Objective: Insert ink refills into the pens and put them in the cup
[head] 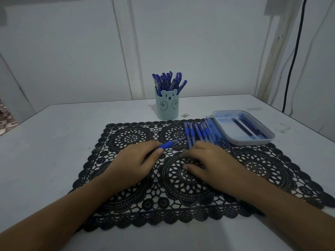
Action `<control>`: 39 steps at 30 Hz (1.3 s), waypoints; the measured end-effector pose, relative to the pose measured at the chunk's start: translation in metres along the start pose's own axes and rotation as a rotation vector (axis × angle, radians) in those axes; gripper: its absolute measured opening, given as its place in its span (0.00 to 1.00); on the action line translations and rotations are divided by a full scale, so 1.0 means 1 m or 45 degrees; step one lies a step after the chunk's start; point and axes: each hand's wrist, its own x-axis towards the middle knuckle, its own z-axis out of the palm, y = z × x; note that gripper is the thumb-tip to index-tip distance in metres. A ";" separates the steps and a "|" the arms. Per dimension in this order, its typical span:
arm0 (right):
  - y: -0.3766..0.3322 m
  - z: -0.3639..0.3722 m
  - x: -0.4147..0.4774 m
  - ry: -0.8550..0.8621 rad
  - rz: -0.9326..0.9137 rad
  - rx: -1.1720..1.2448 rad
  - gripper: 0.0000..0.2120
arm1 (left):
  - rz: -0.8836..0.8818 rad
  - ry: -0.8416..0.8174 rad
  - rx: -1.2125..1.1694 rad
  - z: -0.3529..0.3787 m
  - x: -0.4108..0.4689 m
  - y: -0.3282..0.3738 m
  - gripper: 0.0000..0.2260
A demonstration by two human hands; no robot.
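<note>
My left hand (137,160) grips a blue pen (171,143) by its rubber grip, tip pointing up and to the right over the black lace mat (126,205). My right hand (210,160) lies on the mat at the near end of a row of several blue pens (199,132); its fingertips are blurred and what they touch is unclear. A pale blue bear cup (167,107) stands behind the mat, full of several capped pens. A shallow tray (226,136) at the right holds a few dark refills (248,127).
A small scrap (184,115) lies on the white table right of the cup. A black cable (293,60) hangs down the wall at the right. The table edge runs close behind the cup and tray.
</note>
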 end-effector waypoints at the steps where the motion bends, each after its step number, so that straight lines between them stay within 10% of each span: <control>1: 0.001 0.002 0.000 -0.004 -0.031 -0.019 0.14 | 0.001 -0.001 0.000 0.000 0.000 0.000 0.20; 12: 0.002 -0.007 0.004 0.479 0.248 0.823 0.09 | 0.003 -0.007 0.003 0.000 0.000 0.001 0.18; 39: -0.004 0.000 0.004 0.543 0.044 0.631 0.09 | 0.066 -0.053 0.059 0.000 -0.002 0.006 0.22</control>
